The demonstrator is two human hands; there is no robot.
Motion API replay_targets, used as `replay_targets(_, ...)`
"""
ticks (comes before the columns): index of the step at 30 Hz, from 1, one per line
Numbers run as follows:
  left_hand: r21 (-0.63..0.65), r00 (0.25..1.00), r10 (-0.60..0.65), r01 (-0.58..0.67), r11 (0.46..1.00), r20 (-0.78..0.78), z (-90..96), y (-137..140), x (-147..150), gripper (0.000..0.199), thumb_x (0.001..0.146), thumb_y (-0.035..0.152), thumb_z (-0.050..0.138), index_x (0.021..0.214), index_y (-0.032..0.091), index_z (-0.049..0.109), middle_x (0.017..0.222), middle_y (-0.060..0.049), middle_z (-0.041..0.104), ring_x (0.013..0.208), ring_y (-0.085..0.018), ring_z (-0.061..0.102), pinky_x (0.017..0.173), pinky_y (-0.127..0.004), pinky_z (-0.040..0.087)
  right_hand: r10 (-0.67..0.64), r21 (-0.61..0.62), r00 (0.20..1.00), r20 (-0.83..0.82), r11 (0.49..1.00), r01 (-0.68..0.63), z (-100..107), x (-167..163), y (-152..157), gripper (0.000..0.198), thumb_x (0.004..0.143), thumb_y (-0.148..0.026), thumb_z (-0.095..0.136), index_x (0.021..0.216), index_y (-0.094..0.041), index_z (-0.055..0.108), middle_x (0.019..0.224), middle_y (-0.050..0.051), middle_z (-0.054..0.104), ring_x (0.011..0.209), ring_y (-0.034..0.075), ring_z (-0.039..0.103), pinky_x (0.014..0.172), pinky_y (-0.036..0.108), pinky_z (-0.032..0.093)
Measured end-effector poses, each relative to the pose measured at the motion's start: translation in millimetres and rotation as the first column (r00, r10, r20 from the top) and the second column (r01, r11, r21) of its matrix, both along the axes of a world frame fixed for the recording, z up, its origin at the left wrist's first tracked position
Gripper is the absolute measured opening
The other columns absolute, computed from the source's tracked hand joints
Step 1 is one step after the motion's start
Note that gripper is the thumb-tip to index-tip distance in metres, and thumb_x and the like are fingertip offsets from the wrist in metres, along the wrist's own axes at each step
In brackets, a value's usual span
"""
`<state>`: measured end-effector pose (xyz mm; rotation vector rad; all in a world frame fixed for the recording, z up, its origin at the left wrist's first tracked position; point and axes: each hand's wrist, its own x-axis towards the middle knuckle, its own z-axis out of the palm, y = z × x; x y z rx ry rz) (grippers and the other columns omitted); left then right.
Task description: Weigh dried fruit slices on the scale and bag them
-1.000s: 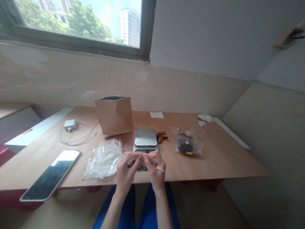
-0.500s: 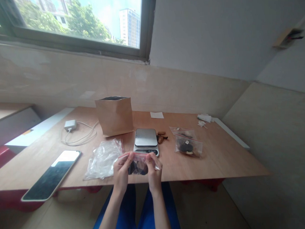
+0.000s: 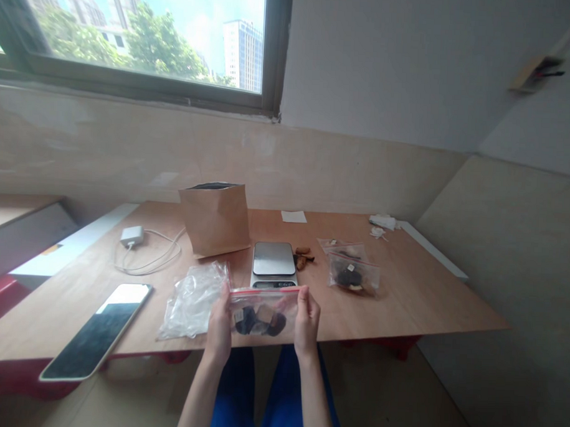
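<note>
A clear zip-lock bag (image 3: 288,312) with a red seal strip is stretched between my two hands in front of the table edge. Dark chunks and a paler piece lie inside it, too blurred to name. My left hand (image 3: 220,329) pinches the bag's left top corner, and my right hand (image 3: 307,323) grips the right one. Just beyond the bag stands a kitchen scale (image 3: 273,259) with a bare steel plate; its lower front is partly hidden. Brown dried pieces (image 3: 303,261) lie against the scale's right side. A pile of clear bags (image 3: 193,300) spreads beside my left hand.
Filled zip-lock bags (image 3: 352,275) lie to the right. A brown paper pouch (image 3: 215,220) stands open-topped behind the scale. A phone (image 3: 98,331) overhangs the front left edge, near a white charger (image 3: 132,235) with its cable. White paper (image 3: 294,217) lies at the back.
My hands have moved apart to the bag's corners, pulling its top edge straight. More of the bag and its dark contents now shows.
</note>
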<state>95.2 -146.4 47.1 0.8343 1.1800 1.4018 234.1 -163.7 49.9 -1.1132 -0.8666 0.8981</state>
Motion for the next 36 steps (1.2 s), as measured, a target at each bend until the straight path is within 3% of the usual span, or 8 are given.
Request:
replay_targets(7, 0.089, 0.994, -0.095, 0.099, 0.991, -0.044, -0.8, 7, -24, 0.050, 0.083, 0.052, 0.039, 0.100, 0.014, 0.067, 0.100, -0.010, 0.069, 0.086, -0.022, 0.063, 0.076, -0.034, 0.046, -0.408, 0.016, 0.906, 0.109, 0.912, 0.409, 6, 76, 4, 0.061, 0.079, -0.066, 0.041, 0.092, -0.011, 0.065, 0.055, 0.004, 0.062, 0.048, 0.014, 0.055, 0.050, 0.025, 0.044)
replay_targets(13, 0.065, 0.997, 0.026, -0.021, 0.998, -0.076, -0.7, 14, -50, 0.046, 0.077, 0.053, 0.046, 0.089, 0.014, 0.067, 0.099, -0.012, 0.069, 0.080, -0.023, 0.063, 0.070, -0.034, 0.047, -0.484, 0.040, 0.784, 0.388, 0.859, 0.510, 6, 174, 20, 0.066, 0.073, -0.070, 0.044, 0.095, -0.011, 0.063, 0.051, 0.003, 0.059, 0.038, 0.013, 0.043, 0.043, 0.026, 0.035)
replay_targets(15, 0.064, 0.991, 0.073, -0.066, 0.996, -0.109, 2.0, 16, -57, 0.047, 0.076, 0.055, 0.045, 0.086, 0.013, 0.066, 0.100, -0.012, 0.068, 0.080, -0.023, 0.063, 0.070, -0.035, 0.047, -0.527, 0.068, 0.670, 0.523, 0.809, 0.583, 4, 198, 27, 0.069, 0.072, -0.073, 0.041, 0.092, -0.010, 0.063, 0.059, 0.009, 0.063, 0.046, 0.016, 0.049, 0.049, 0.030, 0.041)
replay_targets(18, 0.094, 0.964, 0.153, -0.135, 0.986, -0.220, 8.0, 23, -66, 0.046, 0.075, 0.055, 0.048, 0.093, 0.016, 0.064, 0.108, -0.011, 0.064, 0.090, -0.025, 0.061, 0.075, -0.037, 0.047, -0.641, 0.270, 0.325, 0.696, 0.652, 0.708, -1, 209, 33, 0.066, 0.077, -0.067, 0.040, 0.098, -0.008, 0.062, 0.089, 0.021, 0.065, 0.081, 0.028, 0.059, 0.074, 0.043, 0.044)
replay_targets(20, 0.130, 0.923, 0.221, -0.189, 0.973, -0.314, 12.4, 32, -72, 0.047, 0.072, 0.054, 0.053, 0.101, 0.017, 0.061, 0.113, -0.010, 0.061, 0.098, -0.026, 0.058, 0.082, -0.040, 0.046, -0.651, 0.385, 0.157, 0.743, 0.608, 0.694, -6, 198, 33, 0.058, 0.084, -0.056, 0.037, 0.105, -0.007, 0.059, 0.102, 0.024, 0.061, 0.098, 0.032, 0.054, 0.084, 0.050, 0.040)
replay_targets(27, 0.262, 0.807, 0.389, -0.298, 0.918, -0.443, 10.1, 99, -90, 0.092, 0.056, 0.046, 0.073, 0.130, 0.013, 0.028, 0.140, -0.020, 0.028, 0.128, -0.033, 0.034, 0.105, -0.046, 0.031, -0.378, 0.282, 0.122, 0.918, 0.837, 0.469, -48, 140, 33, 0.047, 0.089, -0.042, 0.031, 0.117, -0.014, 0.056, 0.128, 0.020, 0.049, 0.111, 0.032, 0.048, 0.089, 0.049, 0.039)
replay_targets(31, 0.251, 0.777, 0.329, -0.225, 0.942, -0.537, -6.3, 137, -96, 0.106, 0.052, 0.045, 0.076, 0.135, 0.014, 0.017, 0.143, -0.020, 0.016, 0.134, -0.033, 0.021, 0.110, -0.045, 0.022, -0.257, 0.196, 0.064, 0.964, 0.855, 0.480, -60, 148, 48, 0.046, 0.089, -0.039, 0.030, 0.116, -0.013, 0.057, 0.128, 0.023, 0.049, 0.112, 0.035, 0.048, 0.088, 0.053, 0.037)
replay_targets(36, 0.371, 0.730, 0.337, -0.122, 0.920, -0.595, -25.3, 157, -93, 0.091, 0.057, 0.041, 0.074, 0.129, 0.011, 0.027, 0.140, -0.019, 0.019, 0.134, -0.033, 0.020, 0.112, -0.042, 0.016, -0.271, 0.199, 0.105, 0.957, 0.875, 0.441, -47, 153, 74, 0.044, 0.089, -0.037, 0.035, 0.120, -0.014, 0.054, 0.132, 0.022, 0.046, 0.122, 0.035, 0.041, 0.095, 0.058, 0.031)
